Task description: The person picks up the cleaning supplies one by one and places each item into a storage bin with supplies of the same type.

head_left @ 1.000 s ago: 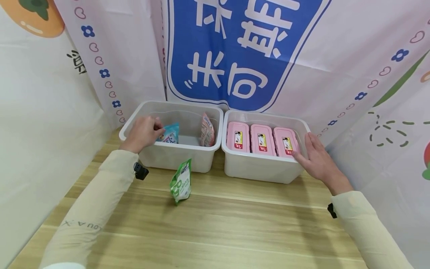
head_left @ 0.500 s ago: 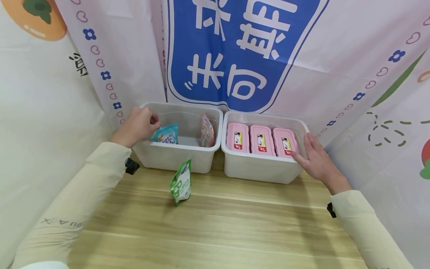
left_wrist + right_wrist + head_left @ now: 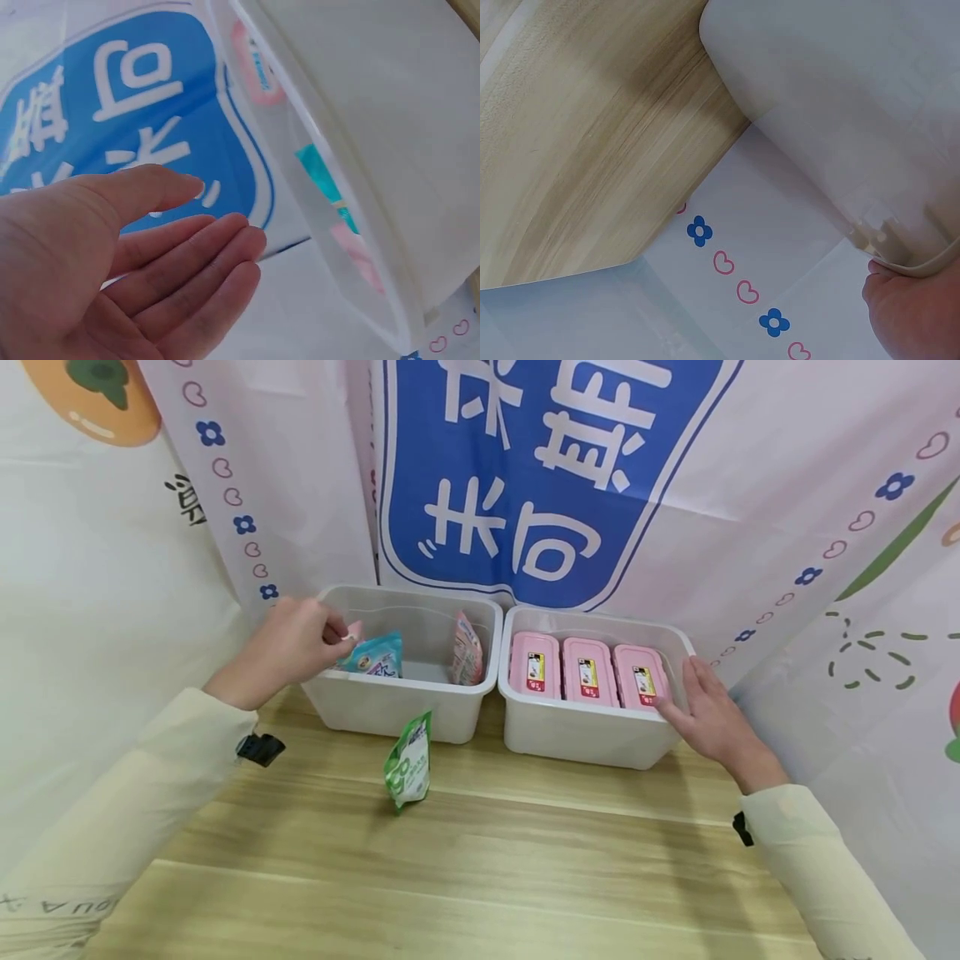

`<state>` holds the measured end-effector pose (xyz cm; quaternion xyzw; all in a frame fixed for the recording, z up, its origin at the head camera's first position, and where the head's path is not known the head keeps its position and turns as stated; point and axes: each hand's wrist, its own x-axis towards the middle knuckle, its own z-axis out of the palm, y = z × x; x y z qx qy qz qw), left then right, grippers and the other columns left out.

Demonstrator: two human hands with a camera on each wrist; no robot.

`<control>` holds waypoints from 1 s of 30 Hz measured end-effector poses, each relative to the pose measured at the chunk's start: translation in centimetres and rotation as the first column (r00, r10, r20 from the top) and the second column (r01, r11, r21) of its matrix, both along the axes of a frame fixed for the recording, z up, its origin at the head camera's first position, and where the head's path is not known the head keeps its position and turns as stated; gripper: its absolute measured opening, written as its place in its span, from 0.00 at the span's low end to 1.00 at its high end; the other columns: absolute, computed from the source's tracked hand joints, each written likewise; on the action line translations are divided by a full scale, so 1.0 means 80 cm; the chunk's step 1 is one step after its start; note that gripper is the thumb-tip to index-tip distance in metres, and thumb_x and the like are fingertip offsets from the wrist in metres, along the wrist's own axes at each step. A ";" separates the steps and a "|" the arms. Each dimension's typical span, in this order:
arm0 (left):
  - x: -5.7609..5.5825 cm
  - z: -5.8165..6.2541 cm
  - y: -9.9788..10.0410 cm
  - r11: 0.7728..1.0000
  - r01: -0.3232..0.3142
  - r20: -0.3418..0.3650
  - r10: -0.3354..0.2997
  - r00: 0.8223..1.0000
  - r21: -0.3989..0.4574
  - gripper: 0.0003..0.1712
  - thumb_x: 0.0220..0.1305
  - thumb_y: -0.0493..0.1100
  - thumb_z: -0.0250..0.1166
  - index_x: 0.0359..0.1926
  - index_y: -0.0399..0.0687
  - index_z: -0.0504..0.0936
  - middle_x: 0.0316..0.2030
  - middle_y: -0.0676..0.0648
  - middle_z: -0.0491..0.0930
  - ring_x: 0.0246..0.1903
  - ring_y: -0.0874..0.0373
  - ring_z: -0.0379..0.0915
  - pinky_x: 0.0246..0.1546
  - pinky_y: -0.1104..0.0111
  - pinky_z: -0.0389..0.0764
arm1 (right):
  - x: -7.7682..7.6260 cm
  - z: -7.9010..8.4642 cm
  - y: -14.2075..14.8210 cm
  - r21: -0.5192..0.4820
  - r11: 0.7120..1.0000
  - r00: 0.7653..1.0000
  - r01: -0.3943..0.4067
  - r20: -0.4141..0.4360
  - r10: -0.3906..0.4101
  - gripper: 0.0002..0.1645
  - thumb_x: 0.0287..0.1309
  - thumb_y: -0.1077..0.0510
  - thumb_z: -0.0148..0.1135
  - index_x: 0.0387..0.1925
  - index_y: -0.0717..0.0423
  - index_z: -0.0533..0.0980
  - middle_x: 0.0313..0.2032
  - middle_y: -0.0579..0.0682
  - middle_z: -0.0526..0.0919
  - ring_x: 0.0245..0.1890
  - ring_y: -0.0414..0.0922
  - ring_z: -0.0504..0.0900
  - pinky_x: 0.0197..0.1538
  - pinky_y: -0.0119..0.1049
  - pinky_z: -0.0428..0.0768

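In the head view my left hand point(image 3: 296, 639) hovers at the left side of the left white bin point(image 3: 390, 693). The left wrist view shows its fingers loosely bent and holding nothing. Inside that bin are a blue pouch point(image 3: 377, 656), a pink pouch point(image 3: 356, 631) by my fingertips, partly hidden, and a peach-pink pouch point(image 3: 467, 652) standing at the right wall. My right hand point(image 3: 712, 718) rests on the right front corner of the right white bin point(image 3: 577, 735), fingers straight along the side rim and thumb over the front rim. Three pink lidded boxes point(image 3: 588, 670) stand in this bin.
A green and white pouch point(image 3: 408, 764) stands on the wooden table point(image 3: 480, 852) in front of the left bin. Printed cloth point(image 3: 697, 552) hangs close behind the bins and along both sides.
My left hand has drawn back from the blue pouch toward the left and nearer to me. A pink pouch has come into view beside it. My right hand stays at the bin corner.
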<state>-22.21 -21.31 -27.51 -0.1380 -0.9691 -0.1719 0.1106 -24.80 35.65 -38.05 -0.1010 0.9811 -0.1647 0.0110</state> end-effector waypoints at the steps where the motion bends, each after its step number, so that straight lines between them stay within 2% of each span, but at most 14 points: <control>1: 0.005 0.002 0.001 1.000 -0.001 0.003 0.001 1.000 0.002 0.14 0.71 0.42 0.67 0.36 0.34 0.91 0.34 0.37 0.91 0.33 0.46 0.87 0.38 0.53 0.89 | 0.000 0.000 0.000 0.001 1.000 1.000 -0.001 -0.001 0.001 0.59 0.78 0.33 0.45 0.83 0.64 0.30 0.84 0.67 0.28 0.84 0.69 0.33 0.79 0.76 0.45; 4: 0.017 0.005 0.003 1.000 -0.003 0.010 0.003 1.000 0.010 0.12 0.68 0.40 0.68 0.38 0.34 0.91 0.35 0.36 0.91 0.36 0.44 0.89 0.41 0.51 0.90 | 0.000 -0.001 0.001 0.000 1.000 1.000 -0.002 -0.002 0.002 0.59 0.78 0.32 0.44 0.83 0.64 0.29 0.84 0.67 0.28 0.84 0.69 0.32 0.78 0.77 0.45; 7: 0.030 0.006 0.006 1.000 0.005 0.002 -0.005 1.000 0.015 0.11 0.68 0.41 0.68 0.37 0.35 0.91 0.34 0.38 0.91 0.35 0.45 0.89 0.47 0.49 0.87 | 0.000 -0.001 0.001 -0.003 1.000 1.000 -0.002 0.001 0.002 0.59 0.78 0.31 0.43 0.83 0.63 0.29 0.84 0.67 0.27 0.84 0.68 0.32 0.78 0.77 0.44; 9: 0.039 0.006 0.007 1.000 0.014 -0.001 -0.014 1.000 0.017 0.11 0.67 0.41 0.68 0.36 0.37 0.91 0.33 0.40 0.92 0.34 0.47 0.89 0.47 0.49 0.87 | 0.001 -0.001 0.000 -0.005 1.000 1.000 -0.001 0.002 0.001 0.58 0.78 0.32 0.43 0.83 0.63 0.29 0.84 0.67 0.27 0.84 0.68 0.31 0.78 0.77 0.44; 12: 0.052 0.005 0.010 0.999 0.027 -0.006 -0.027 1.000 0.026 0.11 0.67 0.42 0.68 0.37 0.38 0.91 0.32 0.42 0.92 0.34 0.48 0.90 0.46 0.50 0.87 | 0.002 -0.001 -0.001 -0.007 1.000 1.000 -0.003 -0.004 0.003 0.58 0.78 0.33 0.45 0.83 0.63 0.28 0.84 0.67 0.28 0.84 0.69 0.33 0.78 0.77 0.44; 14: 0.059 0.003 0.011 0.999 0.039 -0.011 -0.039 0.999 0.026 0.11 0.67 0.43 0.69 0.37 0.39 0.91 0.32 0.43 0.92 0.34 0.50 0.90 0.40 0.53 0.89 | 0.002 0.000 -0.002 -0.009 1.000 1.000 -0.005 -0.008 0.005 0.58 0.78 0.34 0.45 0.83 0.63 0.28 0.84 0.68 0.29 0.84 0.69 0.33 0.78 0.77 0.45; 17: 0.069 0.000 0.014 0.998 0.050 0.008 -0.050 0.999 0.042 0.10 0.67 0.42 0.70 0.38 0.38 0.91 0.32 0.43 0.92 0.33 0.50 0.90 0.38 0.55 0.90 | 0.002 0.000 -0.003 -0.011 1.000 1.000 -0.007 -0.012 0.007 0.58 0.78 0.34 0.46 0.83 0.62 0.28 0.84 0.68 0.29 0.84 0.69 0.34 0.78 0.77 0.45; 22: 0.080 -0.011 0.020 0.996 0.067 0.041 -0.070 0.997 0.066 0.09 0.67 0.41 0.71 0.39 0.38 0.91 0.33 0.44 0.92 0.34 0.53 0.89 0.37 0.58 0.91 | 0.003 0.000 -0.004 -0.012 1.000 1.000 -0.006 -0.012 0.006 0.58 0.78 0.34 0.46 0.83 0.63 0.29 0.84 0.68 0.29 0.84 0.70 0.34 0.78 0.77 0.45; 30: 0.095 -0.032 0.031 0.991 0.085 0.045 -0.091 0.995 0.105 0.08 0.66 0.41 0.72 0.38 0.38 0.91 0.33 0.45 0.91 0.33 0.55 0.88 0.37 0.59 0.90 | 0.003 0.000 -0.002 -0.011 1.000 1.000 -0.012 -0.014 0.012 0.58 0.78 0.33 0.45 0.83 0.64 0.29 0.83 0.69 0.29 0.84 0.70 0.34 0.78 0.77 0.45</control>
